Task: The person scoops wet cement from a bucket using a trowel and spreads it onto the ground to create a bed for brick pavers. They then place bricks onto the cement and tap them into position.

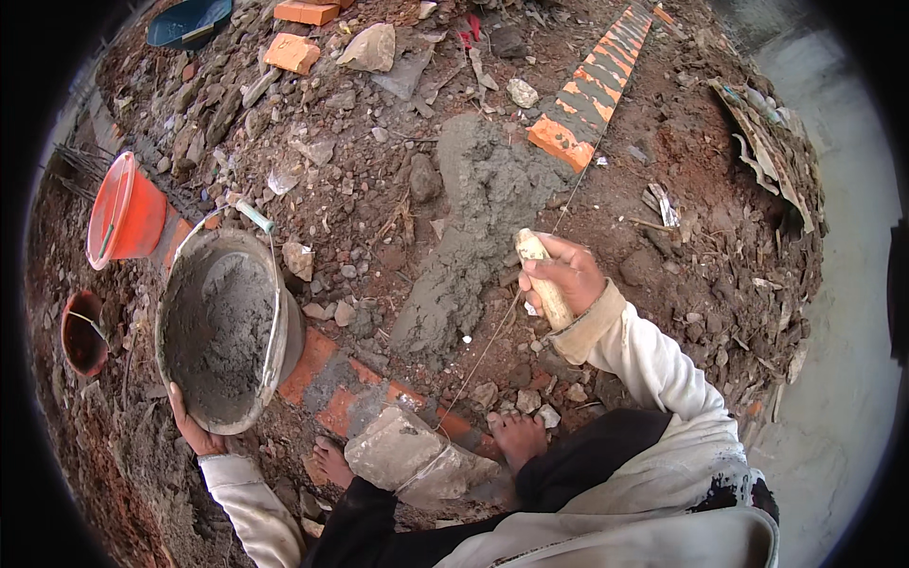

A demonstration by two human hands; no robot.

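My right hand (566,275) grips a pale, worn handle (530,244) at the right edge of a long bed of wet grey mortar (459,218) spread on rough soil; the tool's other end is out of sight. A thin taut string (492,341) runs beside that hand. My left hand (197,424) is curled on the lower side of a grey bucket (289,327) holding wet mortar, with its wire bail upright. Beneath the bucket's right side runs a low row of red bricks (331,407) with grey mortar, and a large stone slab (393,445) lies between my bare feet.
An orange bucket (128,208) and a small reddish pail (83,331) stand left. A mortared brick course (563,142) runs to upper right. Loose bricks (294,52), a dark basin (189,21) and rubble lie behind. A pale concrete strip (824,398) borders the right.
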